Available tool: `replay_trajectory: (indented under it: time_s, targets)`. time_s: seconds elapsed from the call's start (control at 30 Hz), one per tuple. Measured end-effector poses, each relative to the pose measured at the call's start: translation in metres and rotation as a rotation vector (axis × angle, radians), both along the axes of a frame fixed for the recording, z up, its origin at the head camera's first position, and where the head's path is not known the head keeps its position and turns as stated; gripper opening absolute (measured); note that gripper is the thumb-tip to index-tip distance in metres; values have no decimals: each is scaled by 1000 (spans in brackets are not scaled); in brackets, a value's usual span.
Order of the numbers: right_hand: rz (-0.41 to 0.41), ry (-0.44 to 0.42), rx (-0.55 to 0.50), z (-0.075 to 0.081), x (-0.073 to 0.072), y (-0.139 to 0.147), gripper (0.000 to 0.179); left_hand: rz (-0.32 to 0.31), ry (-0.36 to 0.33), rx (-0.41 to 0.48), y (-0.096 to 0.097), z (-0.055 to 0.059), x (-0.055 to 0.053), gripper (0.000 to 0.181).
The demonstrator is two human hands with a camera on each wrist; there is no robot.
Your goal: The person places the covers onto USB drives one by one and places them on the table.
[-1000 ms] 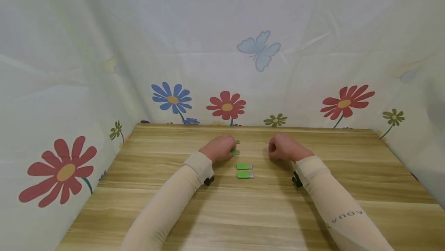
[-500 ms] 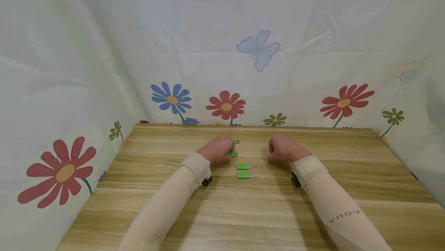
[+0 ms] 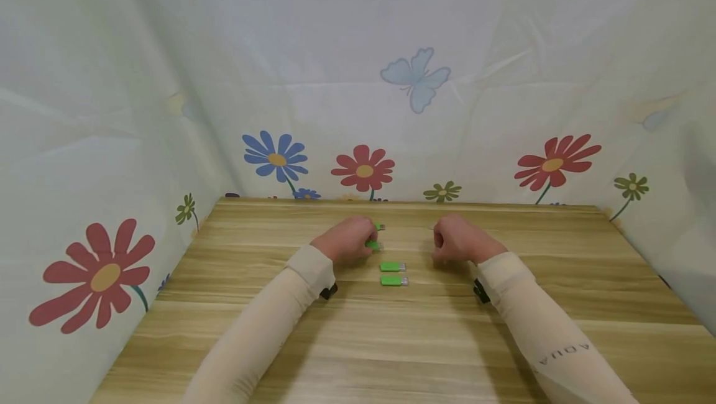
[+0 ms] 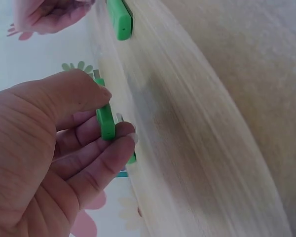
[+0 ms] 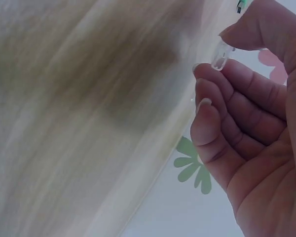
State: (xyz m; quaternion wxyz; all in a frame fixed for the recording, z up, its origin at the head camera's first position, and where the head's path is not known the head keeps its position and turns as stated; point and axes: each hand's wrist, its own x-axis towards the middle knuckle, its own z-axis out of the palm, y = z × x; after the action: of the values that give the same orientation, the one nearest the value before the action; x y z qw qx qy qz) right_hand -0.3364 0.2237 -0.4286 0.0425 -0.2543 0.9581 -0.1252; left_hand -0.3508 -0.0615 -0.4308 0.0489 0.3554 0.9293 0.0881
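Observation:
My left hand (image 3: 348,239) pinches a green USB stick (image 4: 105,118) between thumb and fingers, its bare metal plug pointing towards the right hand. Behind those fingers another green USB stick (image 3: 380,227) lies at the back of the table, partly hidden by the hand. My right hand (image 3: 460,239) holds a small clear plastic cap (image 5: 220,55) between thumb and forefinger, its other fingers curled. The hands are apart, facing each other over the table. In front of them lie two green USB sticks side by side, a farther one (image 3: 393,266) and a nearer one (image 3: 394,281).
The wood-grain table (image 3: 369,354) ends at the back against a white curtain (image 3: 313,50) printed with flowers and a butterfly. More curtain hangs along the left and right sides. Dark wrist devices sit under both cuffs.
My left hand has shifted slightly left with the USB stick, uncovering some green of the stick behind it. The right hand stays nearly in place; the two nearer sticks have not moved.

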Motion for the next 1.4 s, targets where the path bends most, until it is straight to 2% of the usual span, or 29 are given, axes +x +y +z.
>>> replay_trajectory:
  time_s: [0.2,0.5,0.8,0.93,1.13,1.23,1.4]
  targets:
    - [1,6,-20,5,7,-2,14,-43,22,-2,2,2,6,7]
    - [66,46,-92,14,19,-8,14,-104,60,-17,3,15,19,18]
    - [127,28,-175,24,38,-17,6,-148,95,-4,6,23,32,18]
    - [152,-6,-239,25,45,-21,5,-149,85,-5,9,29,38,17]
    - [196,12,-312,22,52,-23,6,-168,71,-11,11,37,48,17]
    - [216,37,-331,22,54,-23,5,-165,61,-6,12,39,51,17]
    - [233,25,-364,23,56,-22,6,-164,54,-8,13,39,55,19]
